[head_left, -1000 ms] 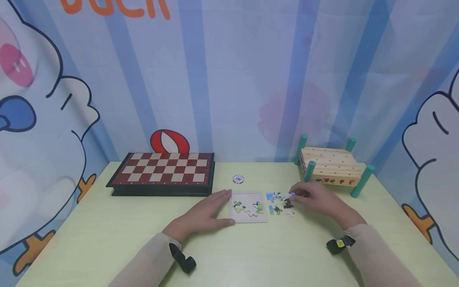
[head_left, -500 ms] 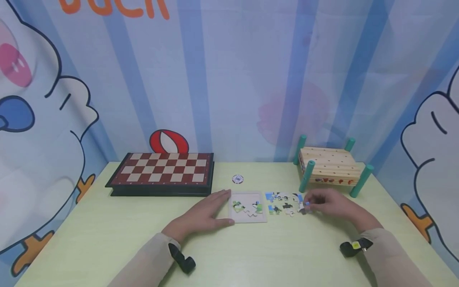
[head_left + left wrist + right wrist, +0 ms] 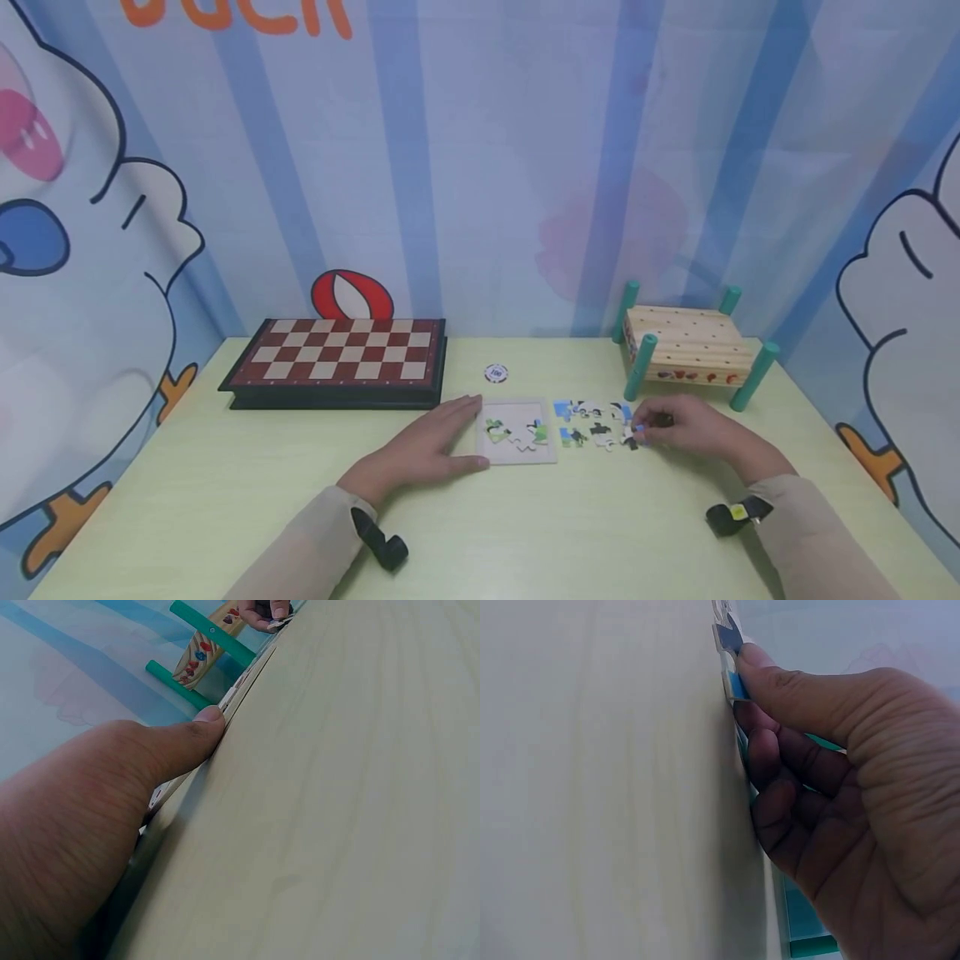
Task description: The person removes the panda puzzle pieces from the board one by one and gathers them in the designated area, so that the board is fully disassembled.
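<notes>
A shallow square puzzle tray (image 3: 517, 457) lies on the table with a few jigsaw pieces (image 3: 536, 432) inside it. My left hand (image 3: 423, 454) rests at its left side, index finger and thumb extended along the edge; the thumb (image 3: 199, 727) shows at the rim in the left wrist view. Several loose panda jigsaw pieces (image 3: 592, 410) lie in rows just right of the tray. At the right end of these rows my right hand (image 3: 686, 429) pinches a puzzle piece (image 3: 737, 685) with a blue edge between thumb and index finger, low over the table.
A folding chessboard box (image 3: 345, 354) stands at the back left. A round chip marked 100 (image 3: 496, 372) lies behind the tray. At the back right, a wooden bench toy (image 3: 690, 346) with green pegs stands close behind my right hand. A printed curtain (image 3: 495, 167) borders the table.
My right hand has moved right and slightly nearer from the top row of loose pieces to their right end. A piece with blue now shows uncovered in the top row. The left hand stays put.
</notes>
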Demonstrator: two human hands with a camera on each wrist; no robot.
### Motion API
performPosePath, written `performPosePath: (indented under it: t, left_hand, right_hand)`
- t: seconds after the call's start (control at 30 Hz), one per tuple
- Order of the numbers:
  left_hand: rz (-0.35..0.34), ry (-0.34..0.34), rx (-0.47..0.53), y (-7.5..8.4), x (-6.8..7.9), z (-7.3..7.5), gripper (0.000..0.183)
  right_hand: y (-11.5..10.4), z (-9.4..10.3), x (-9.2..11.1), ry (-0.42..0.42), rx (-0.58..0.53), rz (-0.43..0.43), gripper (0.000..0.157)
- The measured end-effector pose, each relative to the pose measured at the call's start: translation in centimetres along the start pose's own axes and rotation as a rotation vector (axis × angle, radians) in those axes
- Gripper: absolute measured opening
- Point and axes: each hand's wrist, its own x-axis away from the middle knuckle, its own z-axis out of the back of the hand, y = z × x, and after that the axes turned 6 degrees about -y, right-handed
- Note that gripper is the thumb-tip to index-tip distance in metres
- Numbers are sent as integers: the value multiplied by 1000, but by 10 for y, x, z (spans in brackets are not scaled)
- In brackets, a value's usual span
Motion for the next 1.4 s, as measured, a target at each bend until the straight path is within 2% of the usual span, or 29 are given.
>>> performPosePath:
  t: [0.4, 0.7, 1.4]
  left_hand:
    - [2, -2, 8, 2, 1, 1, 97]
    - [3, 4, 8, 2, 0, 1, 97]
    - [-7, 7, 6, 1, 0, 1, 96]
  right_hand:
    - [5, -2, -2, 15, 26, 6, 10]
    - [3, -2, -2, 32, 39, 16, 15]
    - [6, -5, -2, 34, 6, 12, 14]
